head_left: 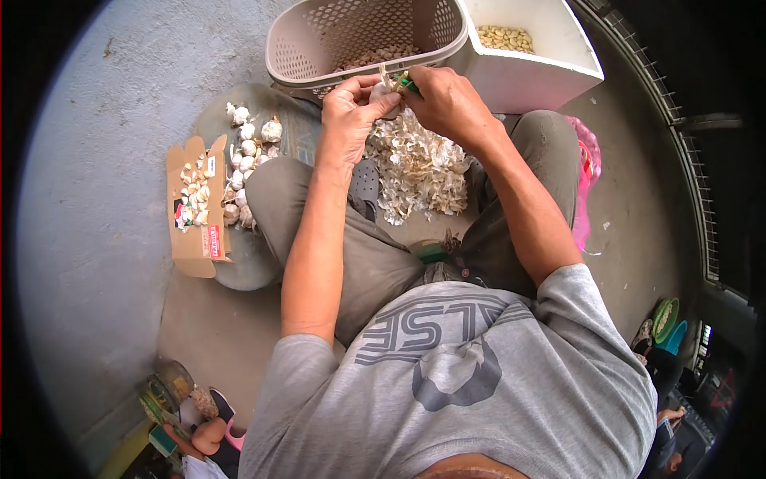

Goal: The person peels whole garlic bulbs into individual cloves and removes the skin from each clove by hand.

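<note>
My left hand [351, 116] holds a garlic bulb [384, 97] by its sides, its stem pointing up, above a heap of papery skins. Against the stem, my right hand [445, 102] is closed round a small tool with a green handle [408, 85]; its blade is too small to make out. Both hands are close together near the front edge of a perforated basket [367, 76] that has garlic in it. Below them, the pile of garlic skins [419, 172] lies on the floor between my legs.
Whole garlic bulbs [247, 148] and an open cardboard box [191, 255] with cloves sit at the left. A white foam box [535, 76] holds peeled cloves [505, 38]. A pink bag [586, 168] lies beside my right knee. Other people appear at both lower corners.
</note>
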The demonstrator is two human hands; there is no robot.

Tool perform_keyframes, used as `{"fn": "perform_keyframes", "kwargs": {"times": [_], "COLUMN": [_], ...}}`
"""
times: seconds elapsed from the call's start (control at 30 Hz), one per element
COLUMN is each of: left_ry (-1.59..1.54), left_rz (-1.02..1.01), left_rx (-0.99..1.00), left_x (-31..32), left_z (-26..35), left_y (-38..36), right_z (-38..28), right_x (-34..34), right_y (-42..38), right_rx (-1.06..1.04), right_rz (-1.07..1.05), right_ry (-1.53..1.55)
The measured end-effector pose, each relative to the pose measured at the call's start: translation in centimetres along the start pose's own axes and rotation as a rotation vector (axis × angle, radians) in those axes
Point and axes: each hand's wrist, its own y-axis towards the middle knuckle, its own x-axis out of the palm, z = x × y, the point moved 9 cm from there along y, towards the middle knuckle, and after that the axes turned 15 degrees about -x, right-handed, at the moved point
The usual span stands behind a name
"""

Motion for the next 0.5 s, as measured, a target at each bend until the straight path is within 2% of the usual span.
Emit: {"fn": "perform_keyframes", "kwargs": {"times": [0.03,0.17,0.27,0.4,0.5], "left_ry": [0.002,-0.155,-0.223,-0.251,-0.2], "left_rz": [0.002,-0.061,-0.187,-0.193,-0.192], "left_rx": [-0.012,-0.081,-0.16,-0.158,-0.119], "left_x": [-0.1,0.0,0.3,0.1,0.0], "left_z": [-0.1,-0.5,-1.1,-1.2,-0.3], "left_y": [0.1,0.3,0.3,0.0,-0.2], "right_z": [0.0,2.2,3.2,4.9,5.0], "right_x": [0.1,0.2,0.4,2.3,3.4], "right_y": [0.0,-0.1,-0.2,-1.0,-1.1], "right_rx": [-0.019,0.129,0.217,0.246,0.095], "right_rz": [-0.004,0.034,-0.004,-0.086,-0.024], "right_ry": [-0.034,0.213,0.292,0.256,0.25]}}
